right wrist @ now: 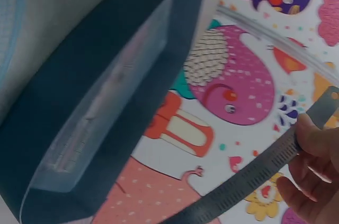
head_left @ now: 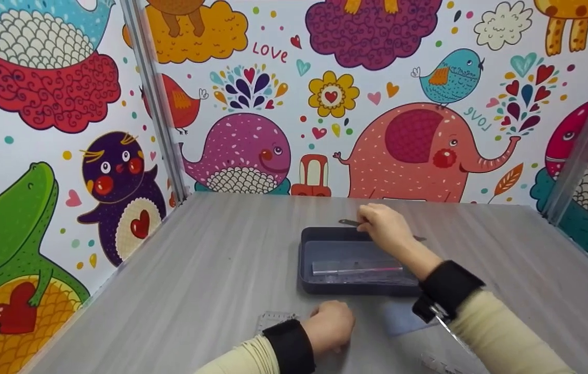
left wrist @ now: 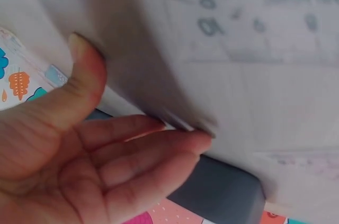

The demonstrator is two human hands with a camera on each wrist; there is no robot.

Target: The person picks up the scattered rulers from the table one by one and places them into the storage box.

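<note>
Right hand [head_left: 385, 223] holds a metal ruler [right wrist: 257, 172] by the far side of a dark box [head_left: 356, 289].
Thumb and fingers pinch it near its left end — the left hand [head_left: 333, 324], fingers nearly straight and thumb apart, is on the box's near side (I cannot tell whether its fingertips touch anything) — a clear ruler [head_left: 276, 318] lies just left.
</note>
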